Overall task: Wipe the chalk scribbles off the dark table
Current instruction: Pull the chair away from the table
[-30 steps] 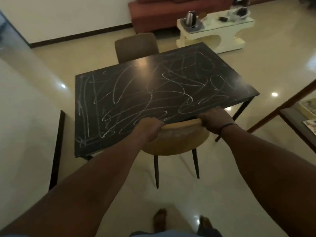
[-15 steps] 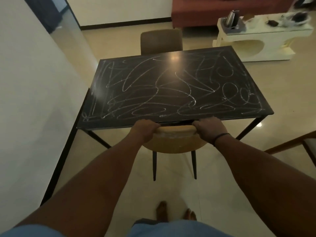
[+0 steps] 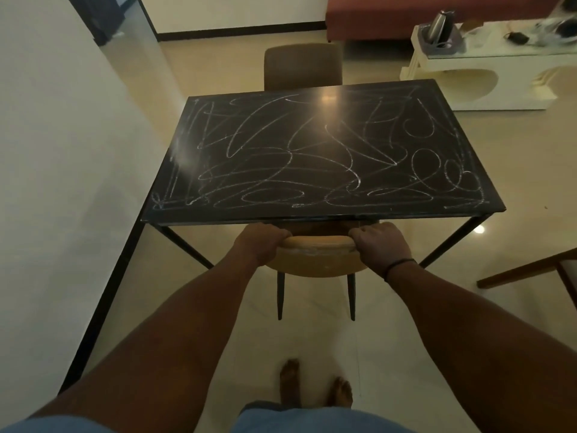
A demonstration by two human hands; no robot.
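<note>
- The dark bench [image 3: 318,215] stands just ahead of the person, its long near edge facing them, with its left end close to the white wall [image 3: 62,182].
- White chalk scribbles [image 3: 312,164] cover nearly the whole top: loops, ovals and crossing lines from edge to edge.
- A tan chair [image 3: 318,260] is tucked at the near side, its backrest just below the bench edge.
- The left hand [image 3: 260,242] grips the left end of the backrest's top rail, fingers curled over it.
- The right hand [image 3: 382,245] grips the right end the same way; a dark band [image 3: 398,265] circles that wrist.
- A brown chair [image 3: 301,65] sits at the far side.
- A cream side table [image 3: 487,70] at upper right carries a metal kettle [image 3: 440,21].
- Bare feet [image 3: 315,389] stand on the glossy tiled floor [image 3: 406,339].
</note>
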